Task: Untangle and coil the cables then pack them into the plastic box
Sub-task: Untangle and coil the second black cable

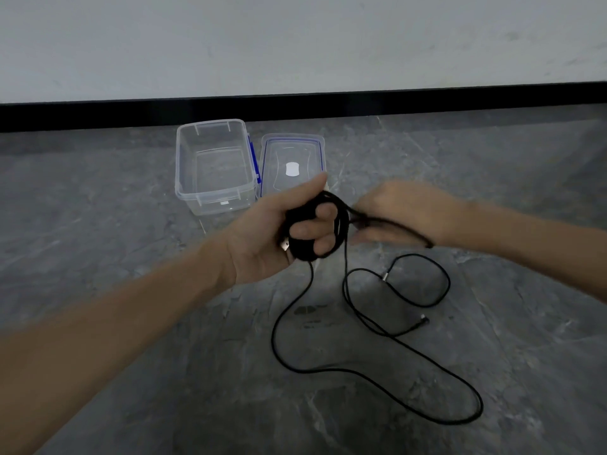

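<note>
Within the left hand's clench sits the coil, anchored so the right hand, pinching the cable, can wind slack.

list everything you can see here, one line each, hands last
clear plastic box: one, transparent, open, empty, on the floor
clear lid with blue seal: one, flat on the floor right of the box
coiled black cable: one bundle, wound round the left fingers
loose black cable: count unclear, looped on the floor below the coil
grey marbled floor: one, underneath everything
left hand: one, grips the coil
right hand: one, blurred, pinches a strand off the coil
</note>
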